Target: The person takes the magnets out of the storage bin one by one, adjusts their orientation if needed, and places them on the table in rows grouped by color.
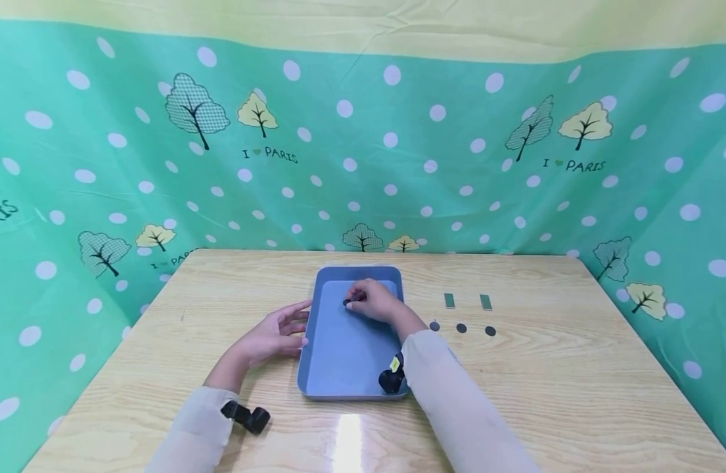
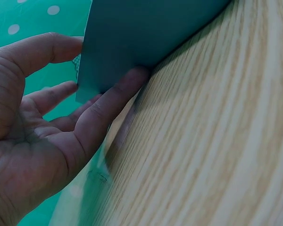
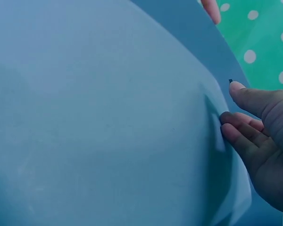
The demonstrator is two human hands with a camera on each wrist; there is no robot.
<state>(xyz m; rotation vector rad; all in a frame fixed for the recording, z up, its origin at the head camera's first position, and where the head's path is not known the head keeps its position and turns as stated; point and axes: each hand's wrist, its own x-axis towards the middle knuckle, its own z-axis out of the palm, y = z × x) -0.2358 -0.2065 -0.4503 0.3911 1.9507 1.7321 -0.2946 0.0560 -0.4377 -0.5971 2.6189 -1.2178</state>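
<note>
A blue rectangular tray (image 1: 347,358) lies on the wooden table. Inside its upper half, my right hand (image 1: 371,300) pinches a small black disc (image 1: 347,303) between thumb and fingertips, above the tray floor. Only a dark edge of the disc (image 3: 230,81) shows at the thumb tip in the right wrist view; the rest is hidden. Along the tray's left side, my left hand (image 1: 276,336) touches the outer wall with spread fingers. The left wrist view has those fingertips (image 2: 137,77) against the tray wall (image 2: 127,35), one low by the table.
Right of the tray, three dark discs (image 1: 461,328) lie in a row on the table (image 1: 552,381). Behind them are two small green rectangles (image 1: 485,302). A green dotted curtain (image 1: 315,190) hangs behind the table and along its sides.
</note>
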